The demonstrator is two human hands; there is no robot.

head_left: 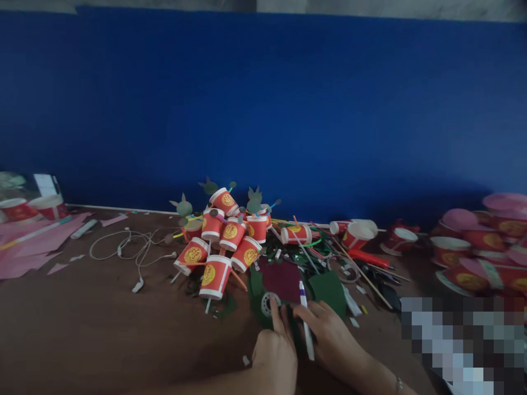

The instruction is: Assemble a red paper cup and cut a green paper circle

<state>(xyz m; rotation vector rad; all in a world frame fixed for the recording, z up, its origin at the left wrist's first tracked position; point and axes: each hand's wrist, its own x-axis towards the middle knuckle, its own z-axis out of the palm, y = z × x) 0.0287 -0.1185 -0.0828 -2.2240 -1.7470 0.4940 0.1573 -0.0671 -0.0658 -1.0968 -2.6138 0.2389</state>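
My left hand (275, 346) reaches in from the bottom with its index finger stretched onto a white ring (267, 297), pressing it against dark green paper (256, 285). The other fingers are partly hidden. Close beside it, my right hand (329, 328) is closed around a white pen with a purple band (308, 336), the pen slanting up past the fingers. A dark red sheet (283, 277) lies just beyond the ring. Another dark green piece (329, 291) shows past my right hand.
Red paper cup figures (216, 276) with straws are piled left of the paper. Tangled white earphones (140, 253) and pink paper (45, 241) lie further left. Cups (357, 235), a red-handled tool (370, 258) and scraps are at right. A blue panel (263, 109) stands behind.
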